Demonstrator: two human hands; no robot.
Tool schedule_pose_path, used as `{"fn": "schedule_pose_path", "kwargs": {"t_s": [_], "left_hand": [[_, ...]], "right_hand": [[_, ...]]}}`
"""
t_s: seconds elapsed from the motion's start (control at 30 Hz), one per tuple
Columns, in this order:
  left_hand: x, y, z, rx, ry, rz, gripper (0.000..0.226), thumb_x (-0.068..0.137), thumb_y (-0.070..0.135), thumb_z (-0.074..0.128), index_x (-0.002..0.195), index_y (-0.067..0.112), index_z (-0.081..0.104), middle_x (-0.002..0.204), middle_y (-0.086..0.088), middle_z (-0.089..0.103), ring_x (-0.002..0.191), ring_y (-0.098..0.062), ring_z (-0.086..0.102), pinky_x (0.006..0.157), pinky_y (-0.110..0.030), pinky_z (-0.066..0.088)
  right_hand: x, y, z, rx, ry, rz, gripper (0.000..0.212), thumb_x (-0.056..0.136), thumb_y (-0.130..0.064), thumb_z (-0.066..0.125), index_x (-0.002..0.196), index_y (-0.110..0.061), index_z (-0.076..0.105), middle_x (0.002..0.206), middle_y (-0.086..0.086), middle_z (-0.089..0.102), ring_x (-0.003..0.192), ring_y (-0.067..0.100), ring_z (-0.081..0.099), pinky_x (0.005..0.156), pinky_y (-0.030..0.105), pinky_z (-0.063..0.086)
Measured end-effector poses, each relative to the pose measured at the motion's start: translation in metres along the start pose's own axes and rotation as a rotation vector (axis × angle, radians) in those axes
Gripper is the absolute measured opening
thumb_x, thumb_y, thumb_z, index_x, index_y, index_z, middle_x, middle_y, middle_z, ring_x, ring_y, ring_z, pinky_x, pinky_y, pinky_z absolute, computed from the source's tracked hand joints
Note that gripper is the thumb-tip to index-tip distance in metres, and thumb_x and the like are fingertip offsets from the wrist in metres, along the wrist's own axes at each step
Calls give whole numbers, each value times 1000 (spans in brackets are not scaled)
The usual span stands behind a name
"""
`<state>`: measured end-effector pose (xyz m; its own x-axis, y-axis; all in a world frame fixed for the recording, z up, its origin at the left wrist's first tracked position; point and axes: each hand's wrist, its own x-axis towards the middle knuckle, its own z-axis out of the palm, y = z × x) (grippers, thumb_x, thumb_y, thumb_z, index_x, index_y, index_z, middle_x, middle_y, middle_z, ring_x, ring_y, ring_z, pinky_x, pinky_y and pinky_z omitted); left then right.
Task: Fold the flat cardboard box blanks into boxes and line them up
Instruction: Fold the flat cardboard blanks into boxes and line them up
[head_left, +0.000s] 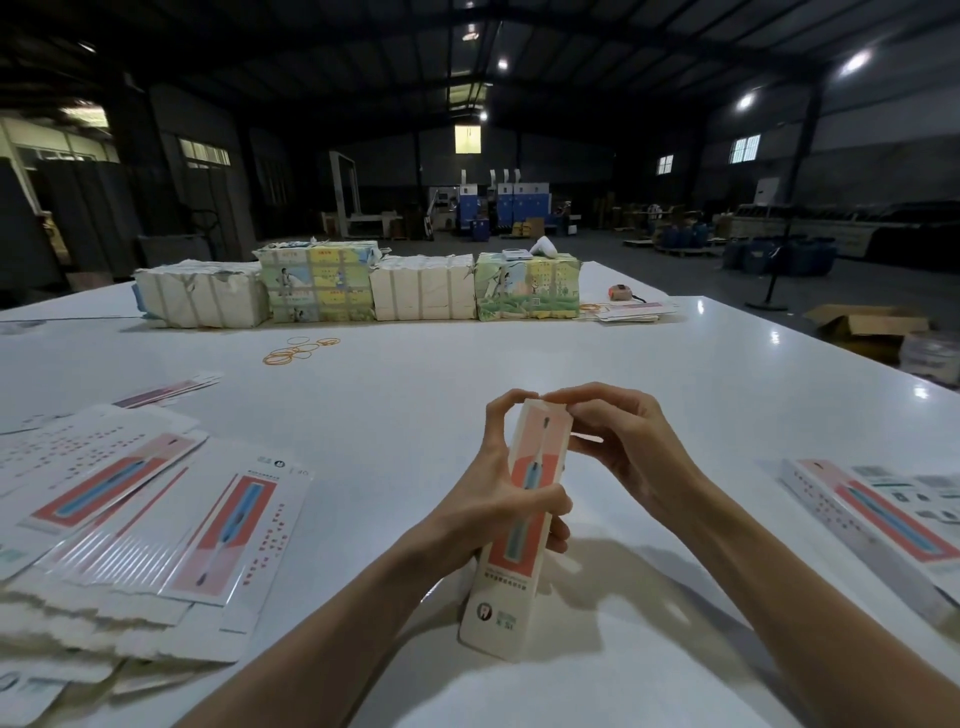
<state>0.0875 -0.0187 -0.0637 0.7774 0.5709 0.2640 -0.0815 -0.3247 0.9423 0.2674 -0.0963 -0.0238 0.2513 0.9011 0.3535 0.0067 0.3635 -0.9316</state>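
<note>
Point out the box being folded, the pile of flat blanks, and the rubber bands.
box (511, 566): head view, lower printed front face.
pile of flat blanks (228, 530): head view, top blank's printed panel.
rubber bands (291, 356): head view, middle of the cluster.

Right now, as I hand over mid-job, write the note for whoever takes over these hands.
Left hand: grips the middle of the box.
Right hand: pinches the box's far end, which looks not yet closed flat.
Flat blanks: fanned pile at the left of the table.
Folded boxes: lying at the right edge.
Done: the held box's body is squared up.
Left: close that end, probably set the box with those at the right, then work through the pile.
</note>
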Motion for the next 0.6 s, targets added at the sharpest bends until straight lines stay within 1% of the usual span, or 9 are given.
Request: {"fn": "schedule_pose_path", "kwargs": {"t_s": [0.07, 0.17, 0.23, 0.3, 0.4, 0.47, 0.6], "left_hand": [[-1, 2, -2, -12, 17, -9, 103, 84, 16, 86, 141, 65, 15, 121, -12, 59, 74, -39, 77, 68, -39, 65], [0, 8, -2, -44, 80, -24, 99, 79, 16, 85, 136, 65, 20, 121, -15, 57, 74, -39, 77, 70, -45, 66], [-1, 9, -4, -63, 106, -20, 96, 78, 16, 84, 134, 65, 23, 119, -17, 57, 74, -39, 76, 72, -47, 66], [-3, 8, -4, -77, 101, -14, 96, 80, 14, 84, 133, 66, 24, 119, -18, 57, 73, -40, 76, 71, -46, 66], [-5, 7, -1, -78, 88, -22, 94, 83, 10, 83, 133, 64, 24, 120, -19, 56, 73, -37, 75, 72, -45, 66], [-5, 6, 2, -82, 78, -14, 92, 85, 8, 82, 136, 60, 25, 120, -17, 56, 72, -35, 75, 73, -46, 66], [-6, 8, 2, -100, 68, -13, 89, 87, 8, 82, 140, 51, 26, 120, -17, 55, 72, -34, 73, 74, -50, 66]], "right_hand": [[-1, 2, 3, 25, -65, -3, 26, 105, -4, 55, 122, -4, 74, 123, 12, 75, 117, 30, 71, 95, 41, 61], [-3, 12, 15, -49, -16, -44, 25, 101, -15, 67, 126, -14, 71, 122, 2, 76, 117, 25, 72, 92, 36, 62], [-4, 17, 18, -121, 16, -84, 26, 100, -20, 70, 126, -18, 70, 120, -2, 76, 116, 21, 72, 89, 33, 62], [-5, 17, 18, -168, 18, -122, 25, 99, -24, 72, 123, -20, 72, 119, -4, 77, 114, 19, 73, 86, 31, 63], [-7, 16, 16, -267, 21, -169, 17, 98, -30, 73, 114, -25, 75, 115, -6, 77, 111, 19, 74, 84, 30, 63], [-8, 17, 15, -242, 16, -171, 14, 96, -30, 74, 110, -25, 76, 112, -3, 78, 108, 22, 75, 84, 31, 64], [-9, 18, 14, -167, 5, -156, 19, 97, -21, 74, 115, -15, 76, 111, 5, 78, 107, 27, 75, 85, 31, 63]]}}
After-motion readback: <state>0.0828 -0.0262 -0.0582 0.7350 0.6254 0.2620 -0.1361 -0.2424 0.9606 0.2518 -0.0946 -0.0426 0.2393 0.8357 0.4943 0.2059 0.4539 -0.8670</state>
